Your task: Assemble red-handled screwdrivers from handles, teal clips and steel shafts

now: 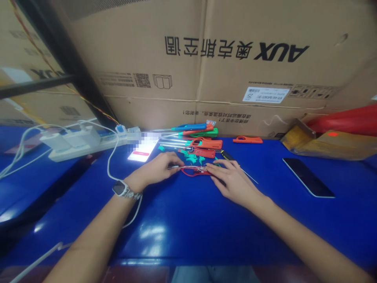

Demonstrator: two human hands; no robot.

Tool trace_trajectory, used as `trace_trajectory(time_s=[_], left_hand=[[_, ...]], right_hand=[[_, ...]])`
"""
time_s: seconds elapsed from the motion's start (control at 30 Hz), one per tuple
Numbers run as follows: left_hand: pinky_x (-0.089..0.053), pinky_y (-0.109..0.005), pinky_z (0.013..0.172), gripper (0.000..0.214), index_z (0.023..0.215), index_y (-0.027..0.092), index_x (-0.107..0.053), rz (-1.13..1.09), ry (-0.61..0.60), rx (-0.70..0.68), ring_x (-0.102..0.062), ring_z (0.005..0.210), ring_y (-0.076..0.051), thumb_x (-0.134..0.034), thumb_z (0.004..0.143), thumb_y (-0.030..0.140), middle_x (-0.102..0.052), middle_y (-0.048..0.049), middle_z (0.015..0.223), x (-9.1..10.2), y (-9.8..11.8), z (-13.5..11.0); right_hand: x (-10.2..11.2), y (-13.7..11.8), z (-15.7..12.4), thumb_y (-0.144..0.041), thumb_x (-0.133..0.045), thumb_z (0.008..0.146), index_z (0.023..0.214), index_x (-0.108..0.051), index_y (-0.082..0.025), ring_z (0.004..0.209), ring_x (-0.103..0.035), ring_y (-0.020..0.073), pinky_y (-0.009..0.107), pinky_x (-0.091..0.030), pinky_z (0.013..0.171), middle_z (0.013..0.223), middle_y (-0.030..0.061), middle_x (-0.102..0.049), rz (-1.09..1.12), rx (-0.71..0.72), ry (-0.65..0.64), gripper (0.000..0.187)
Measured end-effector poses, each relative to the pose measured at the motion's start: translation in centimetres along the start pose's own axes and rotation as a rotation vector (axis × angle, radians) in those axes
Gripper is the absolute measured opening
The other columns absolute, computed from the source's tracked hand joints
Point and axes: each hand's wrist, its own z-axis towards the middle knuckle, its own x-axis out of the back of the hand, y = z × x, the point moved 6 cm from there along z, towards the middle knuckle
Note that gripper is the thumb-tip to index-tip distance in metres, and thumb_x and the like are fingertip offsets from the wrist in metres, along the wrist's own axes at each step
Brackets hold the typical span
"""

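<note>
A red long-nosed lighter (191, 172) lies on the blue table with its handle opened up, and thin pale wires or parts show on it. My left hand (161, 165), with a watch on the wrist, pinches the lighter's metal nozzle end. At the other end, the fingers of my right hand (232, 177) hold the handle; its fingertips partly hide the inner parts. Small green plastic pieces (191, 157) are scattered just beyond both hands. Behind them is a pile of long-nosed lighters with orange (207, 143), blue and green handles. A thin screwdriver (226, 155) lies beside my right hand.
A lit phone (143, 147) lies left of the pile, near a white power strip (85, 147) with plugs and cables. One cable (109, 165) runs under my left wrist. A dark phone (308, 177), an orange handle shell (247, 140) and an open carton (332, 145) are rightward. Large cardboard (188, 70) stands behind.
</note>
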Motion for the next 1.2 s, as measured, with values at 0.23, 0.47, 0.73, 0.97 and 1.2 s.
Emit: trace_trajectory(time_s=[0.23, 0.47, 0.73, 0.97, 1.2], left_hand=[[-0.050, -0.032, 0.080, 0.017, 0.099, 0.014, -0.074, 0.029, -0.001, -0.059, -0.064, 0.083, -0.018, -0.059, 0.094, 0.021, -0.067, -0.0083, 0.096, -0.2, 0.1, 0.4], [-0.050, -0.029, 0.079, 0.016, 0.096, 0.016, -0.075, 0.057, 0.032, -0.158, -0.065, 0.083, -0.017, -0.059, 0.094, 0.019, -0.068, -0.0062, 0.094, -0.8, 0.4, 0.9], [-0.051, -0.028, 0.080, 0.017, 0.093, 0.018, -0.075, 0.120, 0.027, -0.143, -0.066, 0.086, -0.017, -0.058, 0.093, 0.015, -0.068, -0.0067, 0.099, -0.9, 0.8, 0.6], [-0.050, -0.027, 0.079, 0.016, 0.091, 0.018, -0.074, 0.146, 0.013, -0.111, -0.067, 0.086, -0.018, -0.059, 0.092, 0.013, -0.069, -0.0065, 0.101, -0.9, 1.1, 0.6], [-0.050, -0.028, 0.076, 0.012, 0.094, 0.019, -0.071, 0.147, 0.033, -0.107, -0.066, 0.085, -0.018, -0.060, 0.091, 0.014, -0.069, -0.0048, 0.097, -0.6, 1.3, 0.4]], right_hand=[[-0.2, 0.0, 0.1, -0.023, -0.053, 0.097, 0.127, -0.067, -0.020, 0.121, -0.056, 0.0290, 0.048, -0.044, 0.093, 0.128, 0.0085, -0.070, 0.017, 0.001, 0.017, 0.033], [0.5, -0.3, 0.5, -0.024, -0.054, 0.097, 0.116, -0.071, -0.020, 0.119, -0.058, 0.0280, 0.046, -0.041, 0.094, 0.124, 0.0107, -0.070, 0.043, 0.018, 0.070, 0.026], [-0.2, -2.0, 5.8, -0.024, -0.060, 0.095, 0.101, -0.073, -0.018, 0.102, -0.059, 0.0241, 0.037, -0.038, 0.085, 0.103, 0.0083, -0.071, 0.076, 0.044, -0.059, 0.016], [-1.4, -2.5, 8.0, -0.014, -0.060, 0.092, 0.088, -0.071, -0.016, 0.089, -0.062, 0.0205, 0.032, -0.037, 0.075, 0.094, 0.0070, -0.069, 0.091, 0.082, -0.209, 0.012], [-1.6, -2.3, 7.5, -0.008, -0.061, 0.090, 0.088, -0.067, -0.015, 0.082, -0.061, 0.0178, 0.028, -0.041, 0.072, 0.092, 0.0067, -0.066, 0.201, 0.125, -0.184, 0.009]])
